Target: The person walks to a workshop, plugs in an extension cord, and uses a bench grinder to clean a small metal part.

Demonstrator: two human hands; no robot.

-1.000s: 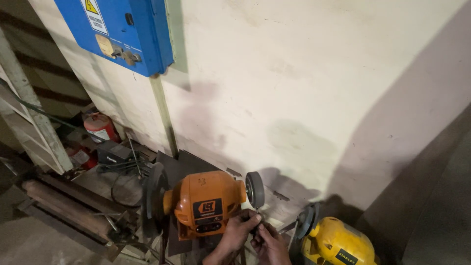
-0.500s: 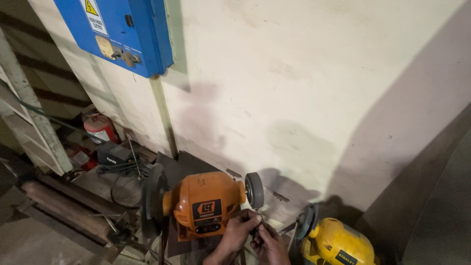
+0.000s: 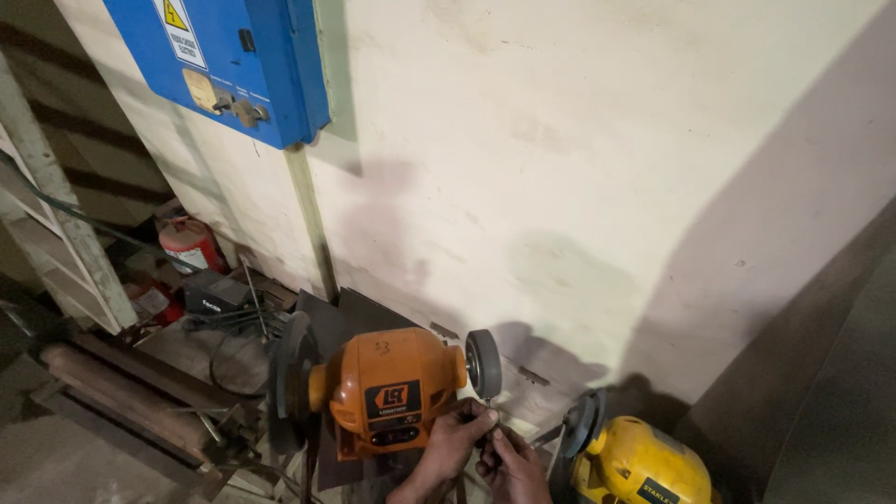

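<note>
Your left hand (image 3: 459, 437) sits at the bottom of the head view, fingers curled and pinched on a small thin metal piece (image 3: 489, 408) held up just under the grey grinding wheel (image 3: 483, 364); your right hand (image 3: 511, 465) lies just beside it, lower and to the right, fingers bent in toward the same spot, though you cannot tell whether it grips anything; the small piece is too dark and slim to make out its shape; the wheel is mounted on the right end of an orange bench grinder (image 3: 387, 390), which carries a larger dark wheel (image 3: 287, 378) on its other end; to the right stands a yellow bench grinder (image 3: 639, 464), apart from both hands; behind them rises a pale plastered wall (image 3: 579, 168) with a blue electrical box (image 3: 224, 61) fixed high on the left; a red cylinder (image 3: 189, 245) stands by the wall at left.
</note>
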